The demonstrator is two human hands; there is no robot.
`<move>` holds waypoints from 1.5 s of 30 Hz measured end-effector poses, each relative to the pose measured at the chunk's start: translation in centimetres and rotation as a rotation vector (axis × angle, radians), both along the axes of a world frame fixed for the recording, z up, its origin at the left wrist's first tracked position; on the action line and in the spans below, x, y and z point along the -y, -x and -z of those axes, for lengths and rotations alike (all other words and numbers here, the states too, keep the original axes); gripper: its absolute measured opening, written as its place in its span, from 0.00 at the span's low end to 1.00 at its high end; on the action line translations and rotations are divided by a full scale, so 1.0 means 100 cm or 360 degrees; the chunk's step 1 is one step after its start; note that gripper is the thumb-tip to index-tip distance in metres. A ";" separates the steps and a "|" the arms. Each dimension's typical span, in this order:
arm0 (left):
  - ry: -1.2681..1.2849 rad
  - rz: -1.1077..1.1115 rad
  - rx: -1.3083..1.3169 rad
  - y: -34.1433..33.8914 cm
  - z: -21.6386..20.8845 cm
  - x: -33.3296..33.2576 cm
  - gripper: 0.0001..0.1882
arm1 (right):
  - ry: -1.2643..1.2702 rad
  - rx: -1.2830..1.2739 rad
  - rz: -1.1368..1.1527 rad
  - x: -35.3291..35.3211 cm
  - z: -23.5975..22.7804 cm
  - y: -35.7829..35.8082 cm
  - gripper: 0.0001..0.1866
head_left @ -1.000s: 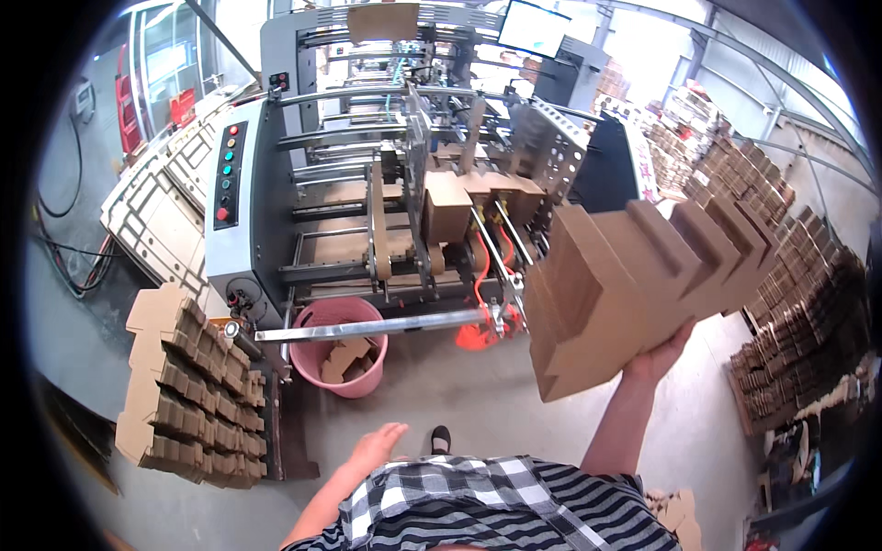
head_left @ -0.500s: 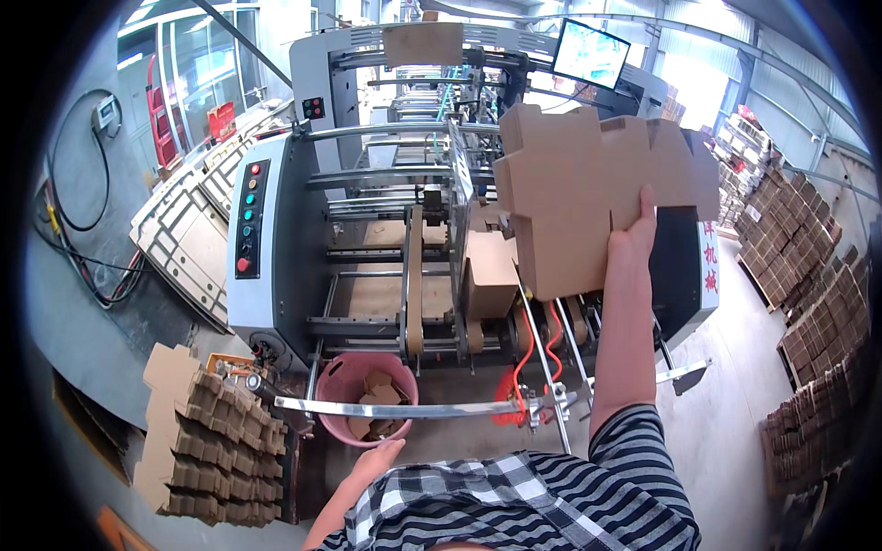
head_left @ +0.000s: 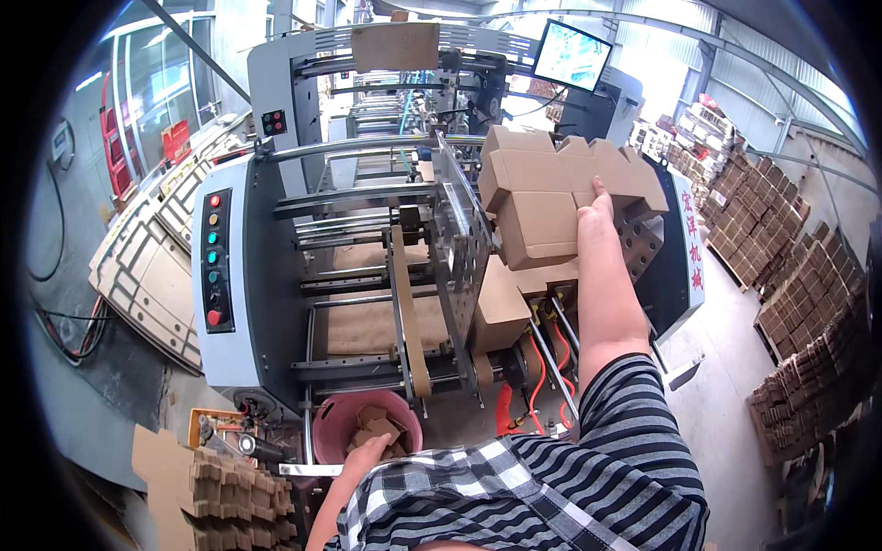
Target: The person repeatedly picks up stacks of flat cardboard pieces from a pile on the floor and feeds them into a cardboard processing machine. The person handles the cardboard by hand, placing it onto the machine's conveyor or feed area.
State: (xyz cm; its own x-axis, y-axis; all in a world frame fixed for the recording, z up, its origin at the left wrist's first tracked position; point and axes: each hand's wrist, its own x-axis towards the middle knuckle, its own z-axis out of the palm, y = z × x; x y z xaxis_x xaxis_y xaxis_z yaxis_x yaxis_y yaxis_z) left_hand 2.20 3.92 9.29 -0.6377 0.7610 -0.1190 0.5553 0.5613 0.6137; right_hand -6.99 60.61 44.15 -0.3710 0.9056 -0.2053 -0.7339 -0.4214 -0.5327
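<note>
My right hand (head_left: 594,217) reaches forward over the machine and grips a stack of flat, die-cut cardboard box blanks (head_left: 537,219). Its thumb lies on top, while the other fingers are hidden beneath the stack. Below and left of that stack, more brown cardboard (head_left: 503,310) sits in the machine's feeder beside an upright perforated metal plate (head_left: 452,234). Low in the picture, my left hand (head_left: 366,456) is near my body with its fingers stretched out, holding nothing that shows. It overlaps the near rim of a pink bucket (head_left: 322,432) containing cardboard scraps (head_left: 375,424); contact is unclear.
Buttons line the machine's left side panel (head_left: 218,262). A lit screen (head_left: 571,55) stands at the far right. More blanks (head_left: 241,487) are piled at lower left. Stacked cardboard (head_left: 758,211) lines the right side. Red hoses (head_left: 539,372) and metal rods run below the feeder.
My right hand has lowered the stack of blanks toward the feeder, tilting it flatter. My view has shifted closer to the machine. My left hand now overlaps the bucket's near rim.
</note>
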 end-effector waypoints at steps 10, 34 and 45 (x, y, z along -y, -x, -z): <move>-0.0207 0.0059 0.0184 0.029 0.050 -0.001 0.31 | 0.0064 0.0170 -0.0049 -0.028 0.053 0.034 0.24; 0.0080 0.0172 0.0321 0.030 0.042 -0.063 0.31 | 0.0081 0.0312 -0.0430 0.000 0.094 -0.001 0.26; 0.0209 0.0156 0.0402 0.028 0.048 -0.058 0.30 | 0.0298 0.0495 -0.0357 -0.019 0.206 0.025 0.14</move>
State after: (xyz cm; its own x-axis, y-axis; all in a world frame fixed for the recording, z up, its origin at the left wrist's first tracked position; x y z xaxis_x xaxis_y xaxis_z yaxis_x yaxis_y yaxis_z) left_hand -0.65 9.71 4.53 -0.4997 0.7850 -0.3660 0.4497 0.5963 0.6650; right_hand -9.53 62.48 23.58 -0.4487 0.7462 -0.4918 -0.4295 -0.6627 -0.6135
